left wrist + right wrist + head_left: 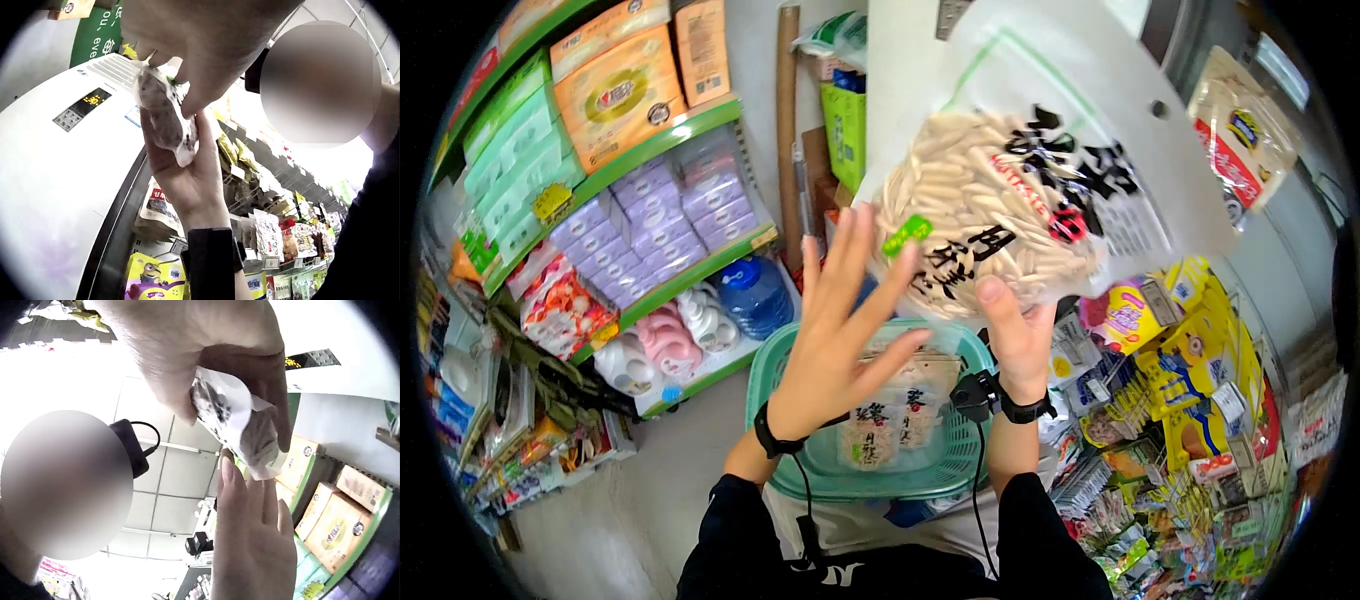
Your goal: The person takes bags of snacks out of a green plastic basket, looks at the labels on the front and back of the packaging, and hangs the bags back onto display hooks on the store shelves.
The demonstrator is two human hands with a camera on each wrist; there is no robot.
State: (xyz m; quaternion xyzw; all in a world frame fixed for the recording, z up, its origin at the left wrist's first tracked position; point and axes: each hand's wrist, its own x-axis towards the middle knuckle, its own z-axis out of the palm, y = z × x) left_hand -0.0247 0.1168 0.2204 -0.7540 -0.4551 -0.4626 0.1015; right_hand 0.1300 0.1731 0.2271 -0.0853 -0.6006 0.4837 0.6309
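A clear and white bag of sunflower seeds (pixel 960 190) with black lettering and a green sticker is held up in front of me. My right hand (pixel 1022 345) grips its lower edge, thumb on the printed face and fingers behind. My left hand (pixel 840 310) is at the bag's lower left, fingers spread and fairly straight, their tips overlapping the bag in the head view. Seen edge-on in the right wrist view, the bag (pixel 219 403) lies between thumb and fingers of the right hand (pixel 237 331), with the left hand (pixel 253 550) below it.
Below the hands stands a turquoise basket (pixel 757 385) with similar seed bags (pixel 880 425) inside. Shelves with tissue packs (pixel 615 95) and bottles (pixel 755 297) line the left. Snack packs (pixel 1200 390) fill the right side. A white appliance with a display (pixel 81 107) stands close by.
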